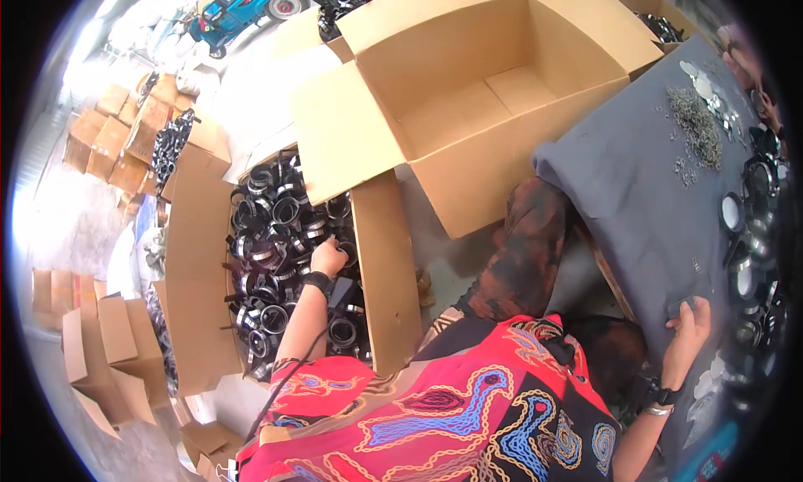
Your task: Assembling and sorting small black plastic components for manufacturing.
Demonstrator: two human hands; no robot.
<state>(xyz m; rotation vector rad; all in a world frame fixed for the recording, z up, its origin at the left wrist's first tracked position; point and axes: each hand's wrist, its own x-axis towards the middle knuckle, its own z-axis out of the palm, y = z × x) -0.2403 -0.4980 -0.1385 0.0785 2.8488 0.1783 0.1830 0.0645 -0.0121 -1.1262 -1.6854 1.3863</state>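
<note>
My left hand (328, 258) reaches into an open carton (386, 273) heaped with black ring-shaped clamps (286, 210) that carry shiny metal bands. Its fingers are closed at the rim of one black ring clamp (345, 253); the fingertips are partly hidden. On the right, my right hand (691, 321) is over the grey cloth-covered table (619, 139), with thumb and fingers pinched at a small dark flat piece (674, 310). What that piece is cannot be made out.
A large open cardboard box (468, 160) stands ahead, between carton and table. Small metal hardware (696, 126) lies piled on the table's far part, with more ring clamps (757, 231) along its right edge. Stacked cartons (113, 139) and a blue vehicle (242, 13) stand farther off.
</note>
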